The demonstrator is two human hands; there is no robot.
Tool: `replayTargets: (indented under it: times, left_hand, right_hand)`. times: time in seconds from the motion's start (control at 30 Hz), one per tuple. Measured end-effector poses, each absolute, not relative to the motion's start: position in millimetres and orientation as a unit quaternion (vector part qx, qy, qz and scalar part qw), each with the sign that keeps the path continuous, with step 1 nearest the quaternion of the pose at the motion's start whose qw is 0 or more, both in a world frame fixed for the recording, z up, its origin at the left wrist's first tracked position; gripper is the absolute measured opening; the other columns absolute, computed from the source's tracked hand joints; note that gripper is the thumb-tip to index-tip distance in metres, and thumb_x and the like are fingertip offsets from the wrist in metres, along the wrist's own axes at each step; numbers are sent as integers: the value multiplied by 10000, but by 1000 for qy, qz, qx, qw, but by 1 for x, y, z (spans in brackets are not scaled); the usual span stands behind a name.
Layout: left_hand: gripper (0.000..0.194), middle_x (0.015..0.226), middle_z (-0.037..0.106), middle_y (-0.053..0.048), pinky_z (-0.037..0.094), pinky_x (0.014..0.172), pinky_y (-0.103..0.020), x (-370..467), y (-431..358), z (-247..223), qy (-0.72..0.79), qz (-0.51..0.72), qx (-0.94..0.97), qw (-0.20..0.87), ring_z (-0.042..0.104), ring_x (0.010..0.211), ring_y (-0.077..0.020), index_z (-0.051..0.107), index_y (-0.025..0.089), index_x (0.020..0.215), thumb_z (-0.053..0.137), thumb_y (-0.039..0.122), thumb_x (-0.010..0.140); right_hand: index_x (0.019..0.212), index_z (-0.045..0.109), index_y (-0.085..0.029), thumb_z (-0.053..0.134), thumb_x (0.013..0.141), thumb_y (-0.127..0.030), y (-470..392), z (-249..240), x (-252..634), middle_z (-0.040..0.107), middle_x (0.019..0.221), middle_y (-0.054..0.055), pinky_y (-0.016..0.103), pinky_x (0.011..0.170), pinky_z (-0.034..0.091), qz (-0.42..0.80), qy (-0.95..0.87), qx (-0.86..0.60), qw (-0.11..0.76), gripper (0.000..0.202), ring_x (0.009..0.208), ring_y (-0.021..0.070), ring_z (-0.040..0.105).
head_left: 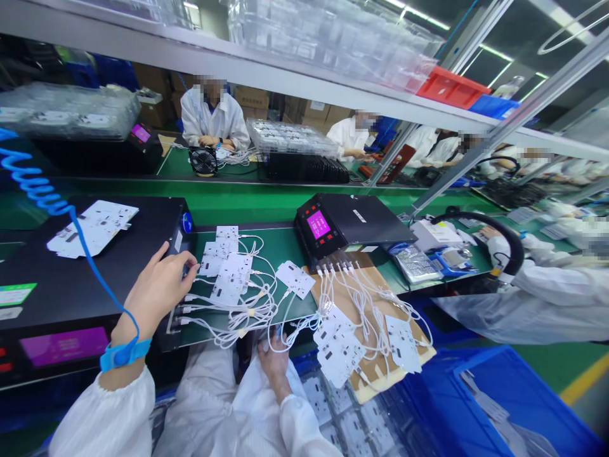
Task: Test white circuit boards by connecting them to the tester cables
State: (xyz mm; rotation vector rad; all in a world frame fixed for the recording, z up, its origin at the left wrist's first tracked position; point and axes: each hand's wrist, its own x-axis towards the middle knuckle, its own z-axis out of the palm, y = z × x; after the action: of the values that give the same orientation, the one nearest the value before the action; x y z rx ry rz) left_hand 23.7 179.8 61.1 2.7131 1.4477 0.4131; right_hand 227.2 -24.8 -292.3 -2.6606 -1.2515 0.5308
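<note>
My left hand (164, 285), with a blue wrist strap (124, 354), is at the side of a black tester box (114, 273) on the left. Its thumb and a finger are closed together beside the row of white cable plugs; whatever they hold is hidden. My right hand (275, 363) is low, by the table's front edge, above my lap. Its fingertips are partly covered by a white cable (284, 311) and the edge. Near both hands lie white circuit boards (232, 279) with white cables attached. A single board (295, 279) lies to the right.
A second black tester (354, 225) with a lit screen stands further right, its cables running over a cardboard sheet (340, 285). More boards (402, 343) lie there. A blue bin (518, 406) is at lower right. A coiled blue cord (38, 184) hangs left. Co-workers sit opposite and right.
</note>
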Motion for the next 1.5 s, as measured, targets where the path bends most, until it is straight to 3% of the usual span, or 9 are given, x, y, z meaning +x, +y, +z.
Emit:
replayTargets:
  times: [0.53, 0.73, 1.03, 1.5]
  left_hand:
    - [308, 809, 733, -70, 210, 1349, -434, 23, 181, 59, 471, 132, 872, 19, 705, 680, -227, 562, 220, 929, 315, 398, 978]
    - [314, 803, 730, -58, 224, 1348, -448, 21, 183, 54, 458, 150, 876, 15, 728, 740, -237, 571, 225, 931, 326, 410, 995]
    - [313, 801, 734, -52, 246, 1343, -477, 20, 183, 54, 451, 168, 877, 16, 703, 669, -233, 580, 229, 919, 343, 418, 998]
    - [347, 809, 733, -77, 222, 1352, -462, 22, 180, 57, 465, 143, 874, 14, 726, 717, -248, 580, 217, 951, 310, 428, 1005]
  right_hand:
    - [1556, 523, -108, 601, 954, -453, -24, -295, 227, 580, 1536, 217, 450, 1209, 396, 164, -421, -890, 62, 698, 1489, 355, 489]
    - [1598, 457, -89, 577, 961, -422, -23, -295, 227, 559, 1553, 221, 432, 1225, 362, 184, -416, -888, 71, 729, 1501, 365, 469]
    - [1571, 498, -85, 583, 946, -422, -22, -287, 226, 555, 1540, 246, 419, 1185, 409, 170, -415, -890, 77, 715, 1455, 372, 515]
    - [1539, 531, -75, 621, 926, -371, -22, -279, 227, 579, 1486, 258, 425, 1153, 434, 185, -407, -889, 102, 686, 1380, 373, 572]
